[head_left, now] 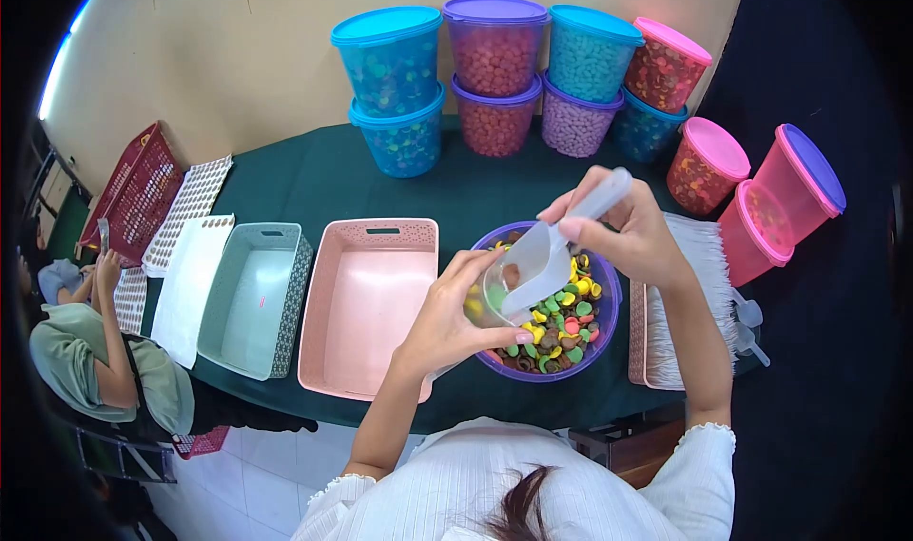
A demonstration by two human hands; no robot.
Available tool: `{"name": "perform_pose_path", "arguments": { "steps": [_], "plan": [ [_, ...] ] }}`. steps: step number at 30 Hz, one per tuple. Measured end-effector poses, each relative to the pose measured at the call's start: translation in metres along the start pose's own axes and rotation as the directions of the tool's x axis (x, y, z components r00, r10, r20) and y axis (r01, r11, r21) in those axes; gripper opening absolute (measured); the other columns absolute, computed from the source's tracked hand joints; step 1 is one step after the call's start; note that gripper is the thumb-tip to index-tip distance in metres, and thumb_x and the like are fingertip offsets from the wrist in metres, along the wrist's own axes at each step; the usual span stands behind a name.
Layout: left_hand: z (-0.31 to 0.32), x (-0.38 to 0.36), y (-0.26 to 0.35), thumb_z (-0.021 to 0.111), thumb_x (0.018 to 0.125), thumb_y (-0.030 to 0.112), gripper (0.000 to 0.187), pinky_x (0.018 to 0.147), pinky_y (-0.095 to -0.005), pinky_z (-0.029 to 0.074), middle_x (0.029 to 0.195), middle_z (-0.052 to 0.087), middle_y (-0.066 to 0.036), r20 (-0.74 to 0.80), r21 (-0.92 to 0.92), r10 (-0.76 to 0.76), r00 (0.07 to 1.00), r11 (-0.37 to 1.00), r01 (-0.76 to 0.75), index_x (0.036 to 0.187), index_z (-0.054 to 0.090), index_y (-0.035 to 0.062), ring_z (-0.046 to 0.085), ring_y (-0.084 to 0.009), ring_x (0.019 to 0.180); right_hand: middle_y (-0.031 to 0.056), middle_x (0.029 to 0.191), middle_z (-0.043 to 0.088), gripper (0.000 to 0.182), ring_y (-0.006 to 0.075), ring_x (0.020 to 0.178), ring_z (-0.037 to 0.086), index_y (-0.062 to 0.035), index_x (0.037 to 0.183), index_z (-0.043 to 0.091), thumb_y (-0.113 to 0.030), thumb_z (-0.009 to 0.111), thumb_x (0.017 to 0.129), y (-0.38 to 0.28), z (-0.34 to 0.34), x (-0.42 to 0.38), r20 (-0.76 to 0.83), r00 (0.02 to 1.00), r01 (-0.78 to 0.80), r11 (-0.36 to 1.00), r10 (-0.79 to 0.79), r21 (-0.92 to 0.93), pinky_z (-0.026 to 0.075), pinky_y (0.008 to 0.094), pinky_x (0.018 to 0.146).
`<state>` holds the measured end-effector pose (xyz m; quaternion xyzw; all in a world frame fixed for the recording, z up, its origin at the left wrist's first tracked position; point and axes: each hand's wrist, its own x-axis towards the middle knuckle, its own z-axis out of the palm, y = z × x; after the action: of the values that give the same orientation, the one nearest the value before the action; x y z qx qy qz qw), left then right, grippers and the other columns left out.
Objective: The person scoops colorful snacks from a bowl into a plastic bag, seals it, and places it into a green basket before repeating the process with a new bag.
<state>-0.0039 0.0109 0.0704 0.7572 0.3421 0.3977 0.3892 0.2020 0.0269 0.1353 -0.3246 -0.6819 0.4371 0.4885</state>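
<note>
While the right hand (628,227) has its grip wrapped around the handle of a translucent scoop (540,267), the left hand (447,318) grips a clear cup (492,292), scoop's front end at its mouth. Both are above the purple bowl (615,303) of coloured pieces (569,334) on the tabletop (285,175); a pink basket (361,322) lies at the bowl's nine o'clock.

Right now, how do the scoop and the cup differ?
The scoop is in the right hand, the cup in the left hand. The scoop has a straight handle; the cup is round-rimmed, with no handle visible. Both are translucent and held over the purple bowl.
</note>
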Motion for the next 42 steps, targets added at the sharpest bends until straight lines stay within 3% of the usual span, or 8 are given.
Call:
{"name": "perform_pose_path", "arguments": {
  "steps": [10, 12, 22, 28, 31, 34, 38, 42],
  "plan": [
    [-0.001, -0.018, -0.016, 0.079, 0.054, 0.020, 0.080, 0.087, -0.0330, 0.040, 0.111, 0.047, -0.014, -0.112, -0.167, -0.033, 0.993, 0.986, 0.014, 0.120, 0.039, -0.0019, 0.048, -0.0228, 0.104, 0.0064, 0.075, 0.058, 0.019, 0.0110, 0.070, 0.058, -0.0019, 0.090, 0.045, -0.003, 0.059, 0.078, -0.026, 0.001, -0.017, -0.339, 0.894, 0.275, 0.956, -0.292, -0.097, 0.047, 0.0220, 0.061],
    [-0.004, -0.034, -0.021, 0.080, 0.053, 0.024, 0.085, 0.087, -0.0344, 0.040, 0.112, 0.047, -0.015, -0.182, -0.438, -0.185, 0.966, 0.895, 0.089, 0.122, 0.037, -0.0004, 0.049, -0.0235, 0.103, 0.0064, 0.072, 0.058, 0.017, 0.0103, 0.066, 0.058, -0.0031, 0.086, 0.044, -0.002, 0.058, 0.078, -0.025, -0.006, -0.038, -0.366, 0.896, 0.227, 0.968, -0.251, -0.110, 0.046, 0.0218, 0.058],
    [0.003, -0.070, -0.022, 0.064, 0.059, 0.063, 0.094, 0.084, -0.0389, 0.043, 0.114, 0.047, -0.020, -0.235, -0.548, -0.302, 0.924, 0.826, 0.131, 0.122, 0.034, -0.0004, 0.050, -0.0289, 0.103, 0.0047, 0.069, 0.057, 0.015, 0.0065, 0.062, 0.055, -0.0005, 0.082, 0.046, -0.010, 0.057, 0.081, 0.033, 0.018, -0.075, -0.324, 0.924, -0.251, 0.961, 0.203, -0.115, 0.042, 0.0195, 0.052],
    [0.011, -0.070, -0.028, 0.067, 0.061, 0.055, 0.088, 0.080, -0.0366, 0.046, 0.107, 0.052, -0.020, -0.158, -0.632, -0.259, 0.953, 0.768, 0.104, 0.119, 0.034, -0.0016, 0.056, -0.0279, 0.093, 0.0036, 0.065, 0.054, 0.016, 0.0076, 0.060, 0.056, -0.0006, 0.081, 0.044, -0.010, 0.056, 0.081, 0.063, 0.000, -0.055, -0.446, 0.882, -0.302, 0.909, 0.152, -0.287, 0.044, 0.0216, 0.051],
    [0.014, -0.073, -0.036, 0.067, 0.061, 0.056, 0.088, 0.078, -0.0359, 0.047, 0.105, 0.052, -0.019, -0.149, -0.616, -0.280, 0.948, 0.776, 0.133, 0.119, 0.034, -0.0018, 0.057, -0.0262, 0.090, 0.0029, 0.069, 0.053, 0.013, 0.0069, 0.059, 0.054, -0.0039, 0.081, 0.044, -0.010, 0.056, 0.082, 0.058, 0.019, -0.055, -0.405, 0.905, -0.113, 0.991, 0.134, 0.074, 0.044, 0.0208, 0.052],
    [0.016, -0.071, -0.038, 0.058, 0.064, 0.063, 0.089, 0.066, -0.0342, 0.051, 0.104, 0.051, -0.021, -0.180, -0.524, -0.220, 0.959, 0.846, 0.095, 0.120, 0.032, -0.0006, 0.060, -0.0256, 0.079, 0.0046, 0.065, 0.055, 0.014, 0.0074, 0.061, 0.056, -0.0012, 0.080, 0.045, -0.009, 0.056, 0.081, 0.071, 0.030, -0.056, -0.286, 0.948, -0.192, 0.969, 0.141, -0.157, 0.043, 0.0207, 0.052],
    [0.015, -0.074, -0.035, 0.055, 0.063, 0.067, 0.092, 0.066, -0.0337, 0.051, 0.103, 0.051, -0.020, -0.204, -0.550, -0.261, 0.944, 0.828, 0.110, 0.122, 0.030, 0.0004, 0.060, -0.0253, 0.078, 0.0070, 0.064, 0.057, 0.016, 0.0092, 0.059, 0.057, -0.0009, 0.079, 0.044, -0.011, 0.057, 0.080, 0.096, 0.009, -0.042, -0.503, 0.859, -0.226, 0.951, 0.093, -0.210, 0.044, 0.0230, 0.050],
    [0.014, -0.076, -0.038, 0.055, 0.065, 0.065, 0.091, 0.067, -0.0336, 0.050, 0.108, 0.047, -0.018, -0.155, -0.563, -0.255, 0.954, 0.817, 0.127, 0.124, 0.028, 0.0012, 0.058, -0.0256, 0.083, 0.0066, 0.065, 0.057, 0.017, 0.0066, 0.060, 0.056, -0.0006, 0.079, 0.044, -0.011, 0.058, 0.080, 0.070, 0.028, -0.036, -0.544, 0.831, -0.154, 0.988, 0.121, -0.016, 0.044, 0.0233, 0.050]
  ]
}}
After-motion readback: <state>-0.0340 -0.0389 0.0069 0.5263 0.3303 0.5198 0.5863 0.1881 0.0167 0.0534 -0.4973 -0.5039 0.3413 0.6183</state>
